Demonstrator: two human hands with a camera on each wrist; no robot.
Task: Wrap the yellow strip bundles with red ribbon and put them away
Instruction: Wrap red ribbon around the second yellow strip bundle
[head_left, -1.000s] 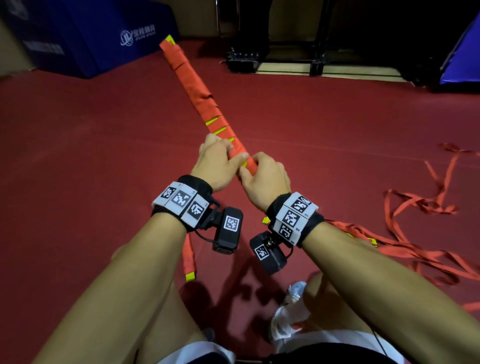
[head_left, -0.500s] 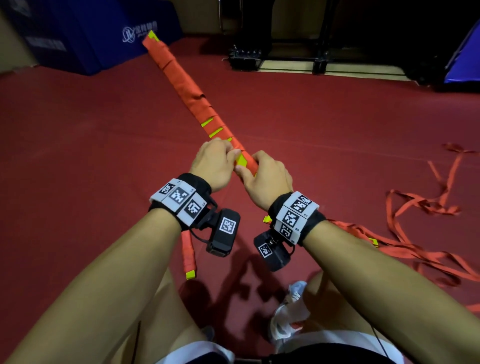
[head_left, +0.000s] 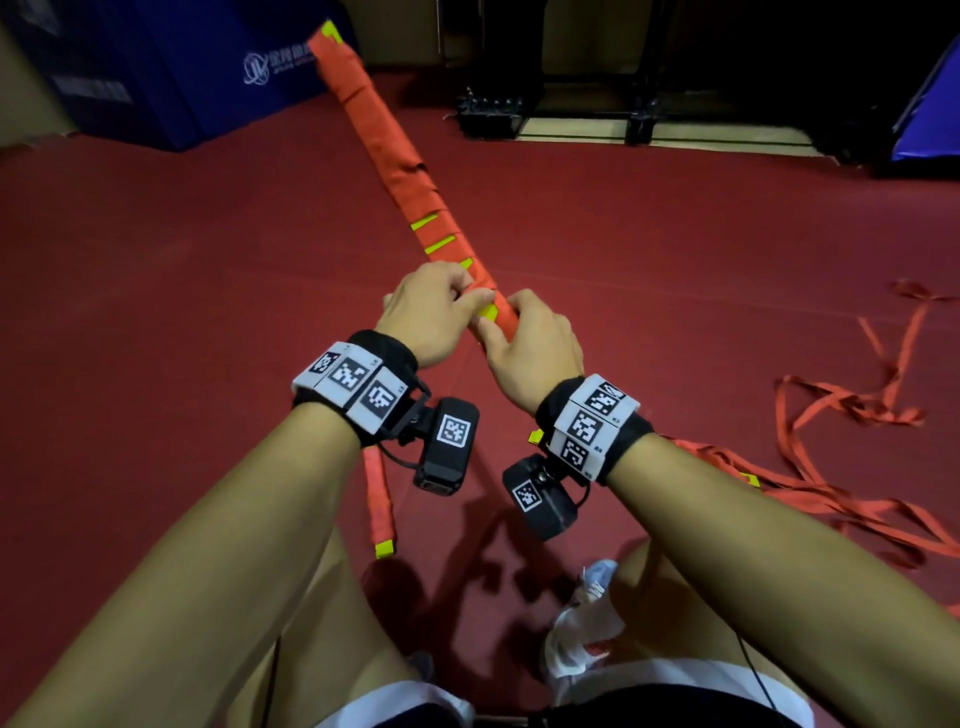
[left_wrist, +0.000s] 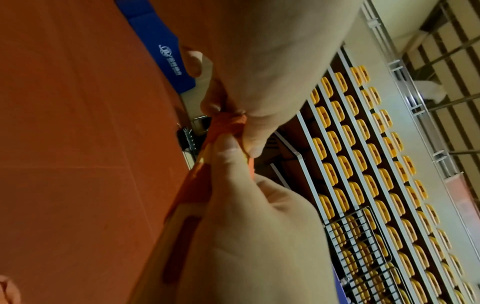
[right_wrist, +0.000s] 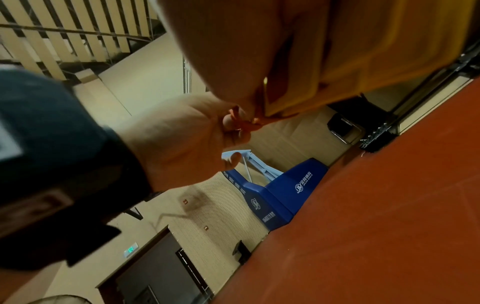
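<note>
Curling round the ribbon-wrapped yellow strip bundle (head_left: 385, 136), left hand (head_left: 435, 313) and right hand (head_left: 537, 356) hold its length pointing away, leftward.

Both arms are bare to the wrist; behind the left hand (head_left: 431, 317) sits the left wristband (head_left: 363, 384), black fabric faced with three white tiles printed with black square codes; the right wristband (head_left: 597, 426), behind the right hand (head_left: 535, 353), matches it; under each wrist hangs a black box, the left camera (head_left: 447, 441) and the right camera (head_left: 540, 504), each bearing one white code tag; a thin black cable (head_left: 395, 460) loops beside the left mount; white shorts (head_left: 395, 701) show at the thighs; a white trainer (head_left: 582, 623) has a red patch and pale blue laces.
</note>
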